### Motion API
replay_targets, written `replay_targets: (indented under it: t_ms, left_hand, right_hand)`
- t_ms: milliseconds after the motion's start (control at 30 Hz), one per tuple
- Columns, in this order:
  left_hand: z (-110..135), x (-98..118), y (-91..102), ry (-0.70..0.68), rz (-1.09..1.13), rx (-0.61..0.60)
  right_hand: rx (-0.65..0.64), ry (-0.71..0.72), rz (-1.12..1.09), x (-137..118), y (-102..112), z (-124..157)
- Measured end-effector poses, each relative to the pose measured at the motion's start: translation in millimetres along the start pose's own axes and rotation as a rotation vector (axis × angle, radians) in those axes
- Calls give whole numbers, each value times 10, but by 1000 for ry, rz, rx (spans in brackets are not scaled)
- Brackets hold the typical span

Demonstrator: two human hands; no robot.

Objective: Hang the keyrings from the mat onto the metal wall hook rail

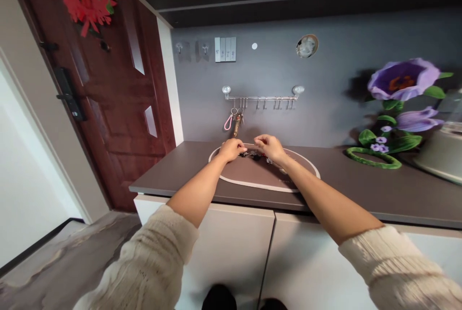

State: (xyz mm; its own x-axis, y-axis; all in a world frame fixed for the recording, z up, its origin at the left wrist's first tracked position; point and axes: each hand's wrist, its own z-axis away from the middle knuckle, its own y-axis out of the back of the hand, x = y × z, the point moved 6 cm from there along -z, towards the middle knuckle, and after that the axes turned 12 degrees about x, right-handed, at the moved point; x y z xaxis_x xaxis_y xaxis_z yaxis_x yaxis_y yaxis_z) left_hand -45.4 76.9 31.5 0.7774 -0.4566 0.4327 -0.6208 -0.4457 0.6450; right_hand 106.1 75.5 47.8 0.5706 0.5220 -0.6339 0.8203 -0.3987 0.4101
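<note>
hovering low over the mat (252, 176), your two hands face each other with a narrow gap between them: your left hand (231, 149) has its thumb and fingers curled close together, and your right hand (271, 148) bends its fingertips inward, though whether either one is pinching anything small, i cannot tell from here. right there, between and just below your fingers, sits the little cluster of small items (255, 155), dark and shiny bits lying on the oval mat, too small to name one by one. and that's where trouble could come from: with pieces this close together, a careless fingertip could nudge a neighbour and scatter it, and your own hands, covering part of the pile, could hide a slip. look just behind your left hand, the brown strap (236, 125) and the pink loop (228, 122) hang from the hook rail (262, 98); lift quickly and your knuckles might catch them and set them swinging. farther right, the purple flower (404, 80) stands on the counter (173, 168), well apart from your elbows.
</note>
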Motion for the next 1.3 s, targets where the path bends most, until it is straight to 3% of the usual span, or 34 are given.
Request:
replay_targets:
  t_ms: [167,367,767,1300]
  left_hand:
    - [51,-64,-73,17,-35,-141]
    - [30,-120,-105,6,-47,-150]
    - [-18,-66,-13,19,-90,-54]
    - [-47,123,211,48,191,91]
  right_hand:
    - [-60,129,209,-58,-30,56]
    - [-101,163,300,-96,-88,89]
    - [-150,175,346,-116,-137,106]
    - [-86,199,179,-237,-106,129]
